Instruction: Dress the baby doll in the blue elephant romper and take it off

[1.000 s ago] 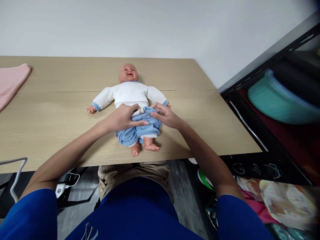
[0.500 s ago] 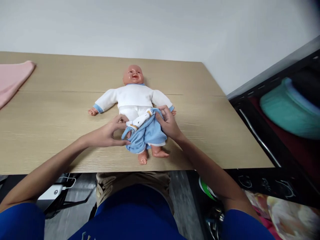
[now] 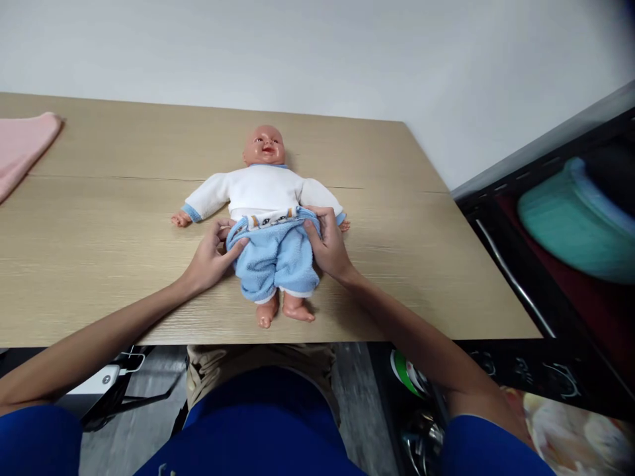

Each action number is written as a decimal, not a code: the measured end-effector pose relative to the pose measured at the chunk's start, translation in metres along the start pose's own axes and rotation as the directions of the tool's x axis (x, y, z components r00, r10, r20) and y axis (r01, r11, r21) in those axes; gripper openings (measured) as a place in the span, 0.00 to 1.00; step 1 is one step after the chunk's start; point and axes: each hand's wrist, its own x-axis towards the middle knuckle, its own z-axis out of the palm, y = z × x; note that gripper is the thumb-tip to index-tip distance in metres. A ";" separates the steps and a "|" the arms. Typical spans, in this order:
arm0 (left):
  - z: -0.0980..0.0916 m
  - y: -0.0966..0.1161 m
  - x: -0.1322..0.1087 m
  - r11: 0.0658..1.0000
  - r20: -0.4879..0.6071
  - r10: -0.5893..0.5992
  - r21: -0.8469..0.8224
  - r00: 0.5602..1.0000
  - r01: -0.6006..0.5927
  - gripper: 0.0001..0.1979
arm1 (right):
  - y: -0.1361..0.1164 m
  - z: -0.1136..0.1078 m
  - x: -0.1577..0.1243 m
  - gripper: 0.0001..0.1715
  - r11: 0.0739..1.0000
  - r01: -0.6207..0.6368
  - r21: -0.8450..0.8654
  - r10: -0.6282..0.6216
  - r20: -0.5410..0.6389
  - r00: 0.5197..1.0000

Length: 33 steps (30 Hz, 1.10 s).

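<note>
A baby doll (image 3: 266, 147) lies on its back on the wooden table, head toward the wall and bare feet toward me. It wears a white long-sleeved top (image 3: 265, 188) with blue cuffs. Light blue terry pants (image 3: 278, 254) cover its hips and thighs, the patterned inside of the waistband showing just below the top. My left hand (image 3: 213, 254) pinches the waistband at its left side, thumb in front. At the right side my right hand (image 3: 327, 243) grips the other end of the waistband. The fingers behind the cloth are partly hidden.
A pink cloth (image 3: 24, 149) lies at the table's far left. Right of the table (image 3: 421, 277), a black rack (image 3: 520, 284) holds a teal basin (image 3: 575, 218). A white-and-green round item (image 3: 407, 373) sits below the table edge. A pale wall stands behind.
My left hand has moved up and left, drawing the left side of the pants' waistband up over the doll's white lower body. The doll's legs have shifted left. My right hand keeps its grip.
</note>
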 end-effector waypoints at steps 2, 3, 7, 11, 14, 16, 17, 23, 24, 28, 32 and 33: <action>-0.005 0.006 0.002 0.980 -0.064 0.075 0.189 0.995 -0.062 0.23 | -0.003 -0.001 0.001 0.22 0.997 0.010 -0.075 -0.009 0.006 1.000; -0.007 0.007 0.004 0.955 -0.092 0.132 0.278 0.987 -0.102 0.22 | -0.004 -0.001 0.002 0.21 0.994 0.012 -0.107 -0.012 0.006 1.000; -0.008 -0.002 0.021 0.948 -0.091 0.226 0.248 0.970 -0.198 0.21 | 0.001 0.001 0.012 0.20 0.986 0.006 -0.169 -0.008 -0.014 1.000; -0.002 -0.021 0.056 0.992 -0.223 0.107 0.088 0.969 -0.090 0.26 | 0.016 0.011 0.036 0.24 0.993 -0.043 -0.108 0.036 -0.068 0.997; 0.001 -0.027 0.077 0.999 -0.240 0.031 -0.008 0.970 -0.034 0.29 | 0.028 0.019 0.055 0.29 0.995 -0.085 -0.056 0.078 -0.119 0.990; 0.000 -0.027 0.079 0.999 -0.238 0.027 -0.017 0.971 -0.032 0.30 | 0.034 0.022 0.061 0.31 0.993 -0.115 -0.037 0.111 -0.108 0.988; -0.001 -0.027 0.077 0.999 -0.237 0.033 -0.004 0.971 -0.035 0.30 | 0.036 0.021 0.060 0.32 0.990 -0.138 -0.022 0.136 -0.082 0.987; -0.007 -0.022 0.056 0.998 -0.092 -0.033 -0.051 0.995 0.029 0.25 | 0.034 0.009 0.034 0.33 0.910 -0.360 0.207 0.342 0.118 0.932; -0.007 -0.021 0.056 0.993 -0.083 -0.044 -0.113 0.996 0.035 0.25 | 0.033 0.008 0.032 0.34 0.887 -0.388 0.252 0.367 0.126 0.922; -0.010 -0.017 0.069 0.943 -0.056 -0.077 -0.327 0.995 0.055 0.31 | 0.033 0.006 0.038 0.39 0.845 -0.422 0.328 0.398 0.141 0.907; -0.015 -0.020 0.084 0.941 0.012 -0.077 -0.331 0.997 0.077 0.35 | 0.038 0.006 0.047 0.35 0.899 -0.361 0.249 0.323 0.181 0.929; -0.016 -0.021 0.086 0.944 0.030 -0.077 -0.320 0.997 0.082 0.36 | 0.038 0.004 0.048 0.34 0.902 -0.354 0.248 0.311 0.196 0.930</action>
